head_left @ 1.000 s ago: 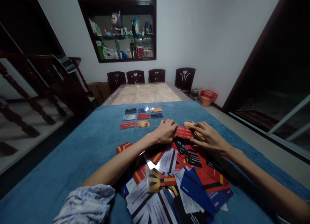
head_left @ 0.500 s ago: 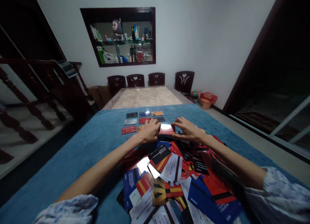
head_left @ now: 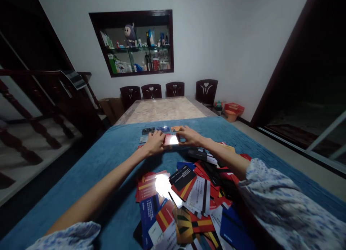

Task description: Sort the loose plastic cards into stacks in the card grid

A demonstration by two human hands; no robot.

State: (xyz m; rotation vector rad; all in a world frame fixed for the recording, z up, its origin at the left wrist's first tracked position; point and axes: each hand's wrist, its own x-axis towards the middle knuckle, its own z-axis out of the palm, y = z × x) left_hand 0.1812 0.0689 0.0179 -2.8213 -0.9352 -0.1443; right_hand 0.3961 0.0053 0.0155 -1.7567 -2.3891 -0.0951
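A red bank card [head_left: 168, 139] with a bright glare on it is held level between my two hands, just over the laid-out cards. My left hand [head_left: 154, 143] pinches its left edge, and my right hand [head_left: 189, 135] grips its right edge. Behind them lie a black card [head_left: 148, 130], a blue card [head_left: 163, 129] and an orange card [head_left: 177, 128] in a row. A pale card [head_left: 143, 139] shows left of my left hand; other cards of the rows are hidden by my hands. Nearer to me spreads a loose pile of mixed cards [head_left: 198, 192].
A blue cloth [head_left: 119, 149] covers the near part of the long table [head_left: 162, 109]. Several dark chairs [head_left: 207, 91] stand at the far end. A wooden railing [head_left: 32, 109] is on the left, and a red box [head_left: 234, 108] sits on the floor at right.
Both hands have moved left and slightly away from me with the red card, from above the pile's far edge to over the card rows.
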